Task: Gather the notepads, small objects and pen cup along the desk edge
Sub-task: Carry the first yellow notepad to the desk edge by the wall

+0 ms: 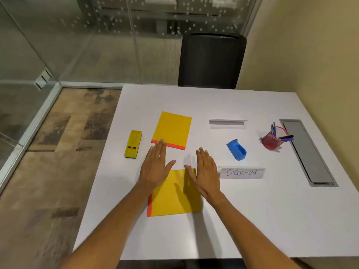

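Your left hand (155, 167) and right hand (206, 171) are both spread flat, fingers straight, palms down, holding nothing, over the white desk (252, 220). Take the near yellow notepad (175, 197) as your landmark: your 2 hands hang over its far edge, the left at its far-left corner, the right at its far-right corner; whether they touch it you cannot tell. Beyond it lies the 2nd yellow notepad (172, 130), its red strip just under your left fingertips. Left of that one sits the yellow stapler (133, 144). Right of the landmark, just beside your right hand, stands the "CHECK-IN" card (242, 173); past it the blue object (236, 149), a blank folded card (227, 124), and furthest right the red mesh pen cup (273, 139) beside the grey cable tray (308, 154).
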The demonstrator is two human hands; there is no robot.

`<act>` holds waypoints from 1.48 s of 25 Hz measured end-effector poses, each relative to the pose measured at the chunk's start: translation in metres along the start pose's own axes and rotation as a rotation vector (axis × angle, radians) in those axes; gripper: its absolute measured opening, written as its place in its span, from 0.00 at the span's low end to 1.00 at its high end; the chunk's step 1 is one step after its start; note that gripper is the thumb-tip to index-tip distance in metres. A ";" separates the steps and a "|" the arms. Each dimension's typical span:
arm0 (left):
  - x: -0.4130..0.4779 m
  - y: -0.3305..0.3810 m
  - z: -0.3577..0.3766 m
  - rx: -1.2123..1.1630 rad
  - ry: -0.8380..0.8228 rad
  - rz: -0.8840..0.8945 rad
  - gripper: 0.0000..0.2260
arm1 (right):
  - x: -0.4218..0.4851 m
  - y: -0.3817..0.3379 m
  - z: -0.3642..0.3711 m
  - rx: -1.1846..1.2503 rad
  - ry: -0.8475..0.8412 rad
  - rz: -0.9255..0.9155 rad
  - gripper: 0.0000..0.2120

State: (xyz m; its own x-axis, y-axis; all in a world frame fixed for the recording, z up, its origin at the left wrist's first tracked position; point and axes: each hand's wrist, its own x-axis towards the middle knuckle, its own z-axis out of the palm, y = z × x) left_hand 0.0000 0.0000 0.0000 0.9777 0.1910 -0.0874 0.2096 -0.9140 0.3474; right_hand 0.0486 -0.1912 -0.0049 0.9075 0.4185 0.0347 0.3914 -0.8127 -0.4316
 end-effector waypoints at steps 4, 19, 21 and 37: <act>-0.007 -0.015 0.039 0.009 -0.080 0.002 0.37 | -0.021 0.012 0.036 -0.039 -0.142 0.045 0.36; 0.000 -0.030 0.101 0.031 -0.238 0.025 0.33 | -0.058 0.033 0.096 -0.099 -0.393 0.028 0.46; 0.010 -0.028 0.100 0.047 -0.216 0.021 0.32 | -0.058 0.032 0.099 -0.096 -0.407 0.040 0.46; 0.054 -0.014 0.091 0.098 -0.456 -0.086 0.37 | -0.065 0.036 0.113 -0.046 -0.381 0.068 0.45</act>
State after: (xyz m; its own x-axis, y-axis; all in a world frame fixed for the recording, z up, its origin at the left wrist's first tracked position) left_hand 0.0489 -0.0092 -0.0952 0.8465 0.1111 -0.5207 0.2661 -0.9354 0.2329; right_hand -0.0134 -0.2015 -0.1247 0.8133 0.4763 -0.3340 0.3461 -0.8576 -0.3804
